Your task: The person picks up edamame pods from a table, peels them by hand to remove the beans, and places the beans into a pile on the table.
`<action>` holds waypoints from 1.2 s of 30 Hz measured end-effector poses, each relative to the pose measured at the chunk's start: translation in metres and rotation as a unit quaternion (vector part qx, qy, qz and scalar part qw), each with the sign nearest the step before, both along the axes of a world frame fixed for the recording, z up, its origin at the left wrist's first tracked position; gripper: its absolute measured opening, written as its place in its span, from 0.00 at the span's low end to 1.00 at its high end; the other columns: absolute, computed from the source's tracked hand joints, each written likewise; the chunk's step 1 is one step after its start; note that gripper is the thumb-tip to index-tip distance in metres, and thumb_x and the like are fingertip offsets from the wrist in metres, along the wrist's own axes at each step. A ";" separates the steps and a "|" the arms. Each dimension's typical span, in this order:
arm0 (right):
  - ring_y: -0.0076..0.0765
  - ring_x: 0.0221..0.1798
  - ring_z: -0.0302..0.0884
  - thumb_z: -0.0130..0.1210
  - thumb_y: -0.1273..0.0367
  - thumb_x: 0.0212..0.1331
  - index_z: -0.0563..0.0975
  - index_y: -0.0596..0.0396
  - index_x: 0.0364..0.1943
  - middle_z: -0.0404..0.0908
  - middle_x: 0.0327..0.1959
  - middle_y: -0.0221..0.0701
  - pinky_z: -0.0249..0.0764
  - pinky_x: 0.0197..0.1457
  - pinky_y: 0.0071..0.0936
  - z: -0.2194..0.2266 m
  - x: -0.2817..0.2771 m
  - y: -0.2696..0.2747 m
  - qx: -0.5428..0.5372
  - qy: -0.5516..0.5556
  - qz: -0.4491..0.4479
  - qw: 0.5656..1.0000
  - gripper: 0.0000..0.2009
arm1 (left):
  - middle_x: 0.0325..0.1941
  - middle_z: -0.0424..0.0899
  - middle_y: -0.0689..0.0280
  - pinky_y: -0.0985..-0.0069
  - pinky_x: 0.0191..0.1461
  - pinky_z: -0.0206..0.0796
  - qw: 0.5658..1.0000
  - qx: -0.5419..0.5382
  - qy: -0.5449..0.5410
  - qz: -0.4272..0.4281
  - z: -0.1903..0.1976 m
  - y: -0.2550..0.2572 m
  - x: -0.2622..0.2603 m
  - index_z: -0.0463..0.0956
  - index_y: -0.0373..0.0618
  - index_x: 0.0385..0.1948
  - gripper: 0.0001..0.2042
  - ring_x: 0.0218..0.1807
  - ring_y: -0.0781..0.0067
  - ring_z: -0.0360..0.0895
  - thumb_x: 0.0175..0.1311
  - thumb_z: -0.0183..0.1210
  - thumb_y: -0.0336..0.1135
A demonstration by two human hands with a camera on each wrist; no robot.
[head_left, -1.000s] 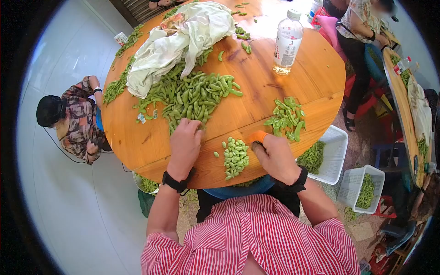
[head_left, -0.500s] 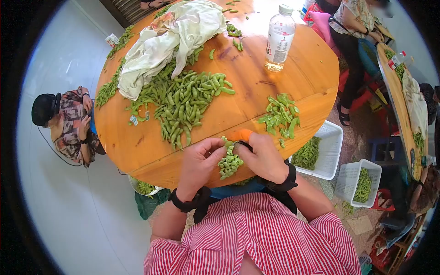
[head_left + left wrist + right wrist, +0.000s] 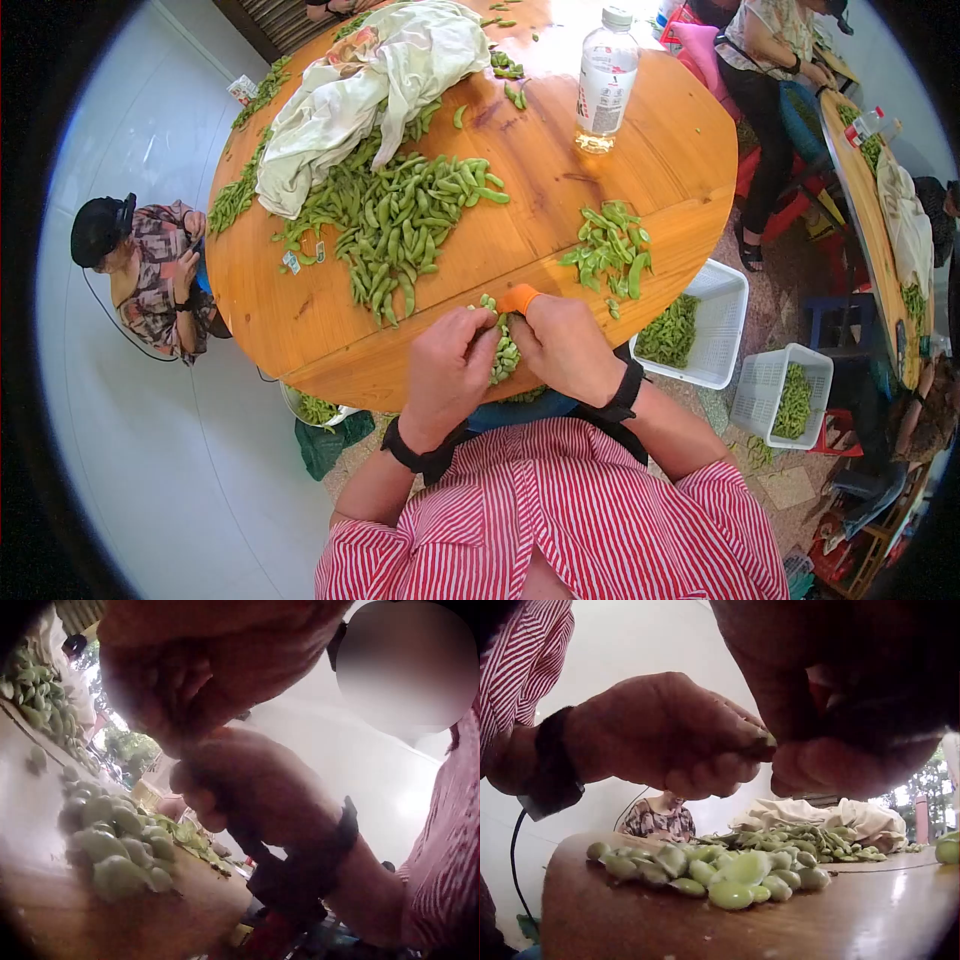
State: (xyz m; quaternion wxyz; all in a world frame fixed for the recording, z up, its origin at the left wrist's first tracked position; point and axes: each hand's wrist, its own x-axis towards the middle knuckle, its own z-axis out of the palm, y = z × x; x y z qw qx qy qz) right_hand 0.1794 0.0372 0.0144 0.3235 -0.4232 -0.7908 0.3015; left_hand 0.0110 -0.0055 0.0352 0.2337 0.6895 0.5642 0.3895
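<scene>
A small green bean pod (image 3: 768, 740) shows between the fingertips of both hands, mostly hidden by them. My left hand (image 3: 450, 365) pinches it, thumb along the curled fingers. Meeting it from the other side, my right hand (image 3: 572, 348) has its fingers curled at the pod's end. An orange finger cover (image 3: 518, 297) sits on a right-hand finger. Below the hands lies a heap of shelled green beans (image 3: 731, 881), partly covered by them in the head view. Farther back spreads a large pile of whole pods (image 3: 400, 225).
Opened pods (image 3: 612, 250) lie to the right. A bottle (image 3: 606, 85) stands behind them, and a pale cloth (image 3: 370, 90) covers part of the pod pile. White baskets (image 3: 735, 330) stand beyond the table's right edge. A person (image 3: 150, 260) sits at the left.
My left hand has come from the pod pile toward me and joined the right hand over the shelled beans, bringing a pod. The hands have since drawn closer together.
</scene>
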 end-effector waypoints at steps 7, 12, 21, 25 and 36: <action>0.55 0.31 0.78 0.54 0.74 0.57 0.75 0.58 0.40 0.77 0.26 0.46 0.72 0.32 0.39 0.001 0.005 0.003 -0.016 0.107 0.081 0.991 0.07 | 0.29 0.78 0.73 0.83 0.34 0.67 0.796 -0.366 -0.481 -0.033 -0.007 0.006 -0.021 0.78 0.40 0.40 0.06 0.30 0.83 0.74 0.68 0.56 0.30; 0.54 0.31 0.78 0.54 0.74 0.57 0.76 0.59 0.39 0.77 0.27 0.47 0.71 0.32 0.37 -0.003 0.007 0.005 -0.071 0.101 0.067 0.990 0.07 | 0.32 0.80 0.69 0.80 0.35 0.68 0.908 -0.270 -0.319 -0.005 -0.004 0.001 -0.004 0.77 0.39 0.39 0.05 0.31 0.80 0.76 0.66 0.58 0.29; 0.56 0.31 0.78 0.54 0.71 0.56 0.77 0.60 0.37 0.78 0.27 0.49 0.71 0.33 0.39 -0.003 0.004 0.002 -0.095 0.080 0.036 0.992 0.07 | 0.32 0.78 0.52 0.65 0.36 0.70 0.999 0.023 0.043 -0.008 -0.004 -0.001 0.003 0.75 0.37 0.37 0.06 0.35 0.49 0.78 0.62 0.60 0.28; 0.58 0.32 0.78 0.54 0.71 0.56 0.77 0.59 0.37 0.78 0.27 0.49 0.72 0.34 0.40 -0.002 0.004 0.002 -0.090 0.067 0.036 0.993 0.08 | 0.31 0.80 0.59 0.74 0.34 0.70 0.999 0.040 0.036 0.004 -0.015 0.000 0.002 0.76 0.36 0.38 0.06 0.32 0.66 0.80 0.65 0.58 0.29; 0.20 0.28 0.70 0.56 0.69 0.62 0.78 0.59 0.39 0.75 0.24 0.28 0.68 0.32 0.23 -0.003 0.005 0.005 -0.260 0.168 0.065 0.949 0.07 | 0.27 0.79 0.72 0.84 0.28 0.69 0.883 -0.302 -0.358 0.015 -0.015 0.004 -0.011 0.77 0.40 0.38 0.10 0.27 0.84 0.76 0.74 0.52 0.37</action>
